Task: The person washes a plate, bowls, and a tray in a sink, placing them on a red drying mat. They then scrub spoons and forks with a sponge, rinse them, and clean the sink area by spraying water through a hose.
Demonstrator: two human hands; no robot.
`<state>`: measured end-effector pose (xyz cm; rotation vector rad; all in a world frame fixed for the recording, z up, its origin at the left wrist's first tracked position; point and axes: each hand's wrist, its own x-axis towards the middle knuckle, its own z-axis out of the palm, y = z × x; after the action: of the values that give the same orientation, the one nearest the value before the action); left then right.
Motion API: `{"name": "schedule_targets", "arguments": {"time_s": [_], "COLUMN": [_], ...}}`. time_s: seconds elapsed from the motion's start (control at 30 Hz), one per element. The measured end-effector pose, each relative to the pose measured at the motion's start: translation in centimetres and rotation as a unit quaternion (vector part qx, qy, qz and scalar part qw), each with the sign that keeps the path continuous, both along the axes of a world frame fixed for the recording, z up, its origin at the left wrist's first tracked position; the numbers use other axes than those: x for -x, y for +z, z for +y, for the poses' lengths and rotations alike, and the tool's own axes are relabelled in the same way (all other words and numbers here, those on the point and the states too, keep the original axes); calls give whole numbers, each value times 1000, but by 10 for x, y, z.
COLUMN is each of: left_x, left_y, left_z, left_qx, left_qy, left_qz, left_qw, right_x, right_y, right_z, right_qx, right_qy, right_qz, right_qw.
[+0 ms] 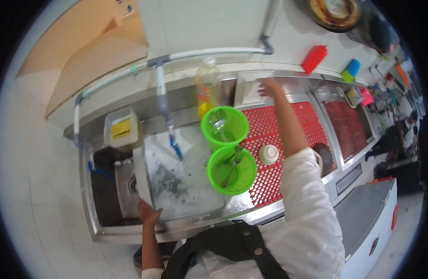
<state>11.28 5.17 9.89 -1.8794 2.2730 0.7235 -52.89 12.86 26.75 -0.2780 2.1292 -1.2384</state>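
Observation:
My right hand [269, 87] reaches over the counter to the back wall, its fingers apart at the right edge of a white rectangular piece [246, 91]. Down at the front of the sink, my left hand [149, 213] has its thumb spread at the near end of the divider [143, 179] between two basins. Soapy water with dark specks fills the wider basin [186, 186]. Two green baskets [214, 179] stand right of it, with forks and spoons [217, 122] inside. A white bowl [269, 154] rests upside down on the red perforated mat [263, 125], left of my right arm.
A bottle of yellow liquid [207, 88] stands behind the baskets. A clear tub with a yellow sponge [121, 129] sits at the back left. Blue-ended taps [176, 148] hang over the basins. A dark round bowl [323, 158] lies partly behind my right sleeve. People [400, 135] are far right.

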Motion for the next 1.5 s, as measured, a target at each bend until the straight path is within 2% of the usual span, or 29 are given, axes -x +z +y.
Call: {"name": "schedule_targets", "arguments": {"time_s": [0.03,0.07,0.13,0.17,0.23,0.3,0.37,0.4,0.47,0.53,0.57,0.63,0.67,0.73,0.77,0.83,0.9,1.03,1.1,1.2,1.23,1.27,1.33,1.4,1.5], "left_x": [-5,-3,-5,-15,4,-8,-13,-14,-14,-18,-19,-17,-17,-23,-26,-25,-28,-31,-32,-32,-32,-31,-31,-30,-32], "left_y": [-2,2,4,-21,29,14,7,10,19,15,13,16,16,13,10,12,11,10,11,10,9,7,3,12,13], "left_z": [-1,3,2,3,3,1,-3,-4,-6,-8,-10,-12,-13,-12,-12,-15,-17,-18,-19,-19,-20,-20,-18,-21,-19], "left_qx": [19,34,5,56,-37,-42,-57,-59,-97,-101,-105,-115,-130,-124,-120,-126,-127,-132,-145,-152,-148,-150,-133,-149,-158], "left_qy": [-24,-23,-9,-38,-3,-18,-38,-35,-47,-55,-67,-62,-65,-70,-83,-106,-110,-117,-115,-114,-112,-116,-119,-115,-112], "left_qz": [-2,-32,-31,-12,-33,8,60,64,65,59,50,35,14,20,47,65,79,102,102,98,91,97,88,88,98], "left_qw": [1000,999,999,998,999,999,996,996,992,992,991,991,989,990,988,984,983,979,977,977,978,977,980,978,976], "right_x": [-28,-52,-144,-189,-268,-343,-395,-411,-432,-449,-450,-455,-452,-444,-443,-446,-447,-452,-455,-464,-467,-466,-463,-447,-424], "right_y": [24,38,101,122,127,117,73,31,-65,-138,-158,-189,-210,-245,-263,-280,-287,-285,-273,-218,-189,-168,-127,-86,-33], "right_z": [9,18,34,42,50,48,30,16,-14,-40,-51,-76,-82,-82,-82,-84,-85,-91,-98,-96,-96,-91,-79,-68,-54], "right_qx": [-9,64,111,121,137,130,121,104,1,-111,-108,-281,-273,-261,-280,-319,-335,-320,-263,-180,-121,-126,-20,-17,6], "right_qy": [35,73,208,267,345,413,444,471,500,448,452,479,483,580,606,613,600,553,478,380,320,318,251,240,254], "right_qz": [67,107,125,133,156,204,109,113,231,335,339,361,365,248,232,258,285,364,423,401,362,366,345,353,301], "right_qw": [997,990,964,947,915,878,881,869,835,822,818,749,748,731,707,675,668,678,723,814,867,866,904,904,919]}}
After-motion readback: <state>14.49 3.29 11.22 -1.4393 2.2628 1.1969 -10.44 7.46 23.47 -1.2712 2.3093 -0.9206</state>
